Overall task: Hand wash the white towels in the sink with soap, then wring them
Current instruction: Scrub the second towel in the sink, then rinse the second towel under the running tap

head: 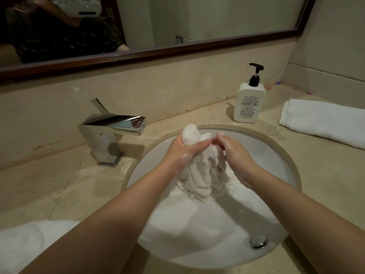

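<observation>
**Soapy towel gripped over the basin**

Both bare forearms reach over the round white sink. Above it, the left hand and right hand clutch a bunched wet white towel, fingers curled into it. Right of the sink lies a folded white towel.

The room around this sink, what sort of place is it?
Most likely a bathroom, perhaps in a hotel: a round sink set in a marble counter, a chrome faucet, a framed wall mirror and a pump soap bottle.
</observation>
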{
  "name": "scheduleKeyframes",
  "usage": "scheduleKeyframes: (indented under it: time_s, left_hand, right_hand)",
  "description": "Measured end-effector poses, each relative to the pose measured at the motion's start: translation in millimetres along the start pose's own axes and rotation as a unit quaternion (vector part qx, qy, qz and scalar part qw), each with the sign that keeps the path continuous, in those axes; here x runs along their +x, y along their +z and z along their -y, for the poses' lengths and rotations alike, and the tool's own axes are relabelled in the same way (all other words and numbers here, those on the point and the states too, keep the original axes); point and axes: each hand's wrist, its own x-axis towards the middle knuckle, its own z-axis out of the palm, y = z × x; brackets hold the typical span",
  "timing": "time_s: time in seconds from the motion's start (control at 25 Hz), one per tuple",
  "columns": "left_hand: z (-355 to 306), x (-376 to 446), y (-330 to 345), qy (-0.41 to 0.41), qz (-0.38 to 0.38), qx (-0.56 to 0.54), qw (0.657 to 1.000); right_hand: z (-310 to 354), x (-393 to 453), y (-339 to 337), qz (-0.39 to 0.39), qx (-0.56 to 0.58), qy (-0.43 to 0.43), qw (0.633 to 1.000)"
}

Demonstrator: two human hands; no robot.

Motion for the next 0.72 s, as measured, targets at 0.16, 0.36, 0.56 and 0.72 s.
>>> scheduleKeyframes:
  time_s: [0.16,0.36,0.56,0.72]
  left_hand:
    - [4,3,-4,-0.03,0.014,-0.049,0.998]
    - [10,5,-5,-0.103,-0.122,-0.172,0.972]
    - [9,-5,-8,-0.14,-0.155,-0.22,0.953]
    - [7,-5,-10,-0.194,-0.188,-0.271,0.924]
  right_hand:
    - [9,6,-15,0.068,-0.045,-0.004,0.997]
    - [38,21,-1,-0.019,-0.132,-0.118,0.984]
    - [80,45,36,0.043,-0.162,-0.155,0.974]
    - [124,73,81,0.127,-0.202,-0.171,0.956]
